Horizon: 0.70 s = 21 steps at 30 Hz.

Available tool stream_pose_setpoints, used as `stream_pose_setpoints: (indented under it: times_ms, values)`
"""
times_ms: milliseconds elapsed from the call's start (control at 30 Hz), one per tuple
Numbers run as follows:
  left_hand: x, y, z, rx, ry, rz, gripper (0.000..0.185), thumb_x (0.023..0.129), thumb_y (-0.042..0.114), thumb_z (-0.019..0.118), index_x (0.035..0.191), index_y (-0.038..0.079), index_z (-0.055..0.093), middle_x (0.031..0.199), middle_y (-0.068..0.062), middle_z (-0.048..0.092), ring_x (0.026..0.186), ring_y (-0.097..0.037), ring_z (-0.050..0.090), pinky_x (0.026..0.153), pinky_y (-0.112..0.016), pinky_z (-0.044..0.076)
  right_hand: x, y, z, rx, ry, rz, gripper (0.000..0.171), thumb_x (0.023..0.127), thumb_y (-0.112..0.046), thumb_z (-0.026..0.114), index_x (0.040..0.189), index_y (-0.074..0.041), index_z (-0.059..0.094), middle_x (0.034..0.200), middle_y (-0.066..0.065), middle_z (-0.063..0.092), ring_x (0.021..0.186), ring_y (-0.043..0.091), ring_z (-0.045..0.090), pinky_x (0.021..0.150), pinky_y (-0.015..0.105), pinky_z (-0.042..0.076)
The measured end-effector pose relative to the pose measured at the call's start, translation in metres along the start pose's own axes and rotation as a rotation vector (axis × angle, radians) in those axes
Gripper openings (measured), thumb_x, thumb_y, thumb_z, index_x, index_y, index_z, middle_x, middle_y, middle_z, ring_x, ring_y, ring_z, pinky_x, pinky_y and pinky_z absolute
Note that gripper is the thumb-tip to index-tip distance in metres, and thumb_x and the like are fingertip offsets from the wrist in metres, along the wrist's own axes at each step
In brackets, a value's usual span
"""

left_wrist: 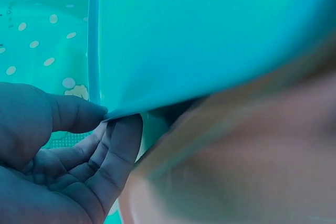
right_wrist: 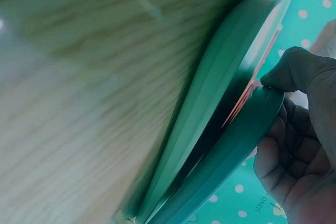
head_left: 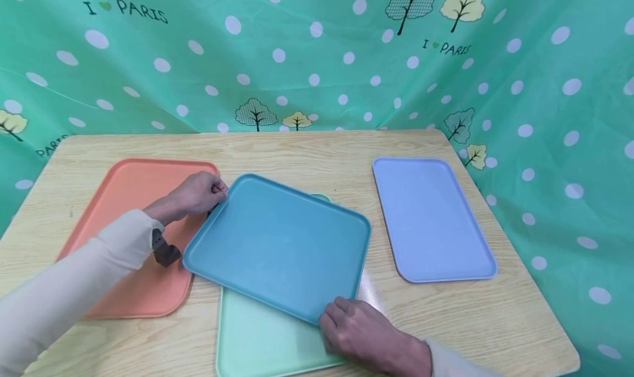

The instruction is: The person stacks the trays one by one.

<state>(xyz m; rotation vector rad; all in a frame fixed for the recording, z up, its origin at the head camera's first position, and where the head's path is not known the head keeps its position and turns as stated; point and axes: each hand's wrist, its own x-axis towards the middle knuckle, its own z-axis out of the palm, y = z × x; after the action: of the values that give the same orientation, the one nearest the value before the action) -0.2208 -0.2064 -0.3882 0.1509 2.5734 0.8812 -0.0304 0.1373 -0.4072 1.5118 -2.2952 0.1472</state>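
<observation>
A teal rectangular tray (head_left: 282, 245) lies at a slant above a light green tray (head_left: 267, 333), covering much of it. My left hand (head_left: 200, 192) pinches the teal tray's left edge between thumb and fingers, as the left wrist view shows with the hand (left_wrist: 79, 161) at the rim. At the near right corner, my right hand (head_left: 364, 333) grips the same tray. In the right wrist view the teal tray's rim (right_wrist: 226, 166) sits between thumb and fingers, with a gap to the light green tray (right_wrist: 226, 72) below.
An orange tray (head_left: 134, 201) lies at the left of the wooden table (head_left: 307, 146), partly under my left forearm. A periwinkle blue tray (head_left: 431, 217) lies at the right. Green dotted cloth (head_left: 297, 47) hangs behind and along the right side.
</observation>
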Motion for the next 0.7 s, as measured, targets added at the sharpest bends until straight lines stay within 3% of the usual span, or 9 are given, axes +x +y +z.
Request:
stream_pose_setpoints:
  times_ms: [533,633,700]
  values:
    - [-0.0029,-0.0015,-0.0003,0.011,-0.005,0.0,0.024,0.1,0.008,0.048,0.111,-0.007,0.062,0.085,-0.014,0.062,0.067,-0.018,0.057,0.055,-0.028,0.046,0.0038,-0.0081,0.0018,0.02,-0.012,0.065,0.035,0.089,-0.011,0.025,0.059,-0.018,0.043,0.051,-0.009,0.037,0.048,0.002,0.029,0.045,0.013,0.018]
    - [-0.0035,-0.0012,-0.0004,0.009,-0.007,-0.002,0.024,0.1,0.009,0.049,0.11,-0.007,0.063,0.085,-0.014,0.062,0.067,-0.018,0.057,0.055,-0.028,0.045,0.0041,-0.0084,0.0022,0.029,-0.021,0.069,0.031,0.087,-0.012,0.032,0.059,-0.018,0.045,0.052,-0.01,0.04,0.048,0.001,0.031,0.045,0.013,0.022]
    - [-0.004,-0.0014,-0.0004,0.009,-0.006,-0.003,0.023,0.1,0.009,0.049,0.109,-0.006,0.063,0.083,-0.013,0.061,0.066,-0.018,0.056,0.054,-0.028,0.045,0.0042,-0.0086,0.0023,0.04,-0.033,0.072,0.025,0.083,-0.01,0.046,0.06,-0.019,0.046,0.053,-0.01,0.042,0.049,0.001,0.032,0.045,0.013,0.023]
